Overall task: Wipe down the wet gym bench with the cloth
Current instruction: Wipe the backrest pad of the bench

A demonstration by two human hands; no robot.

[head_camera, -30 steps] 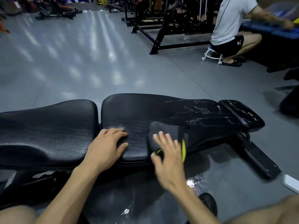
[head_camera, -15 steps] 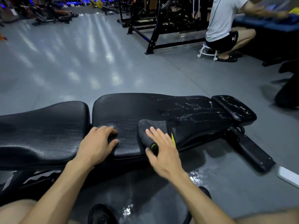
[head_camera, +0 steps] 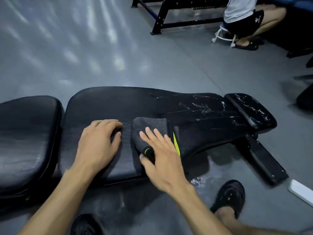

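Note:
A black padded gym bench (head_camera: 118,104) lies low across the view, its right part streaked with shiny water (head_camera: 203,107). A dark grey cloth (head_camera: 149,124) with a yellow-green edge is spread on the middle pad near the front edge. My right hand (head_camera: 162,153) lies flat on the cloth, fingers spread and pointing away from me, thumb against its rolled front hem. My left hand (head_camera: 98,143) rests palm down on the bare pad just left of the cloth, fingers slightly curled.
A small end pad (head_camera: 250,111), also wet, and a black foot bar (head_camera: 264,161) stick out at the right. A puddle (head_camera: 196,181) glints on the grey floor by my sandalled foot (head_camera: 232,195). A person squats on a white stool (head_camera: 225,36) beside a black rack (head_camera: 162,19).
My right hand has slid the cloth a little to the left along the pad, closer to my left hand. The view has tilted downward and my feet have come into sight.

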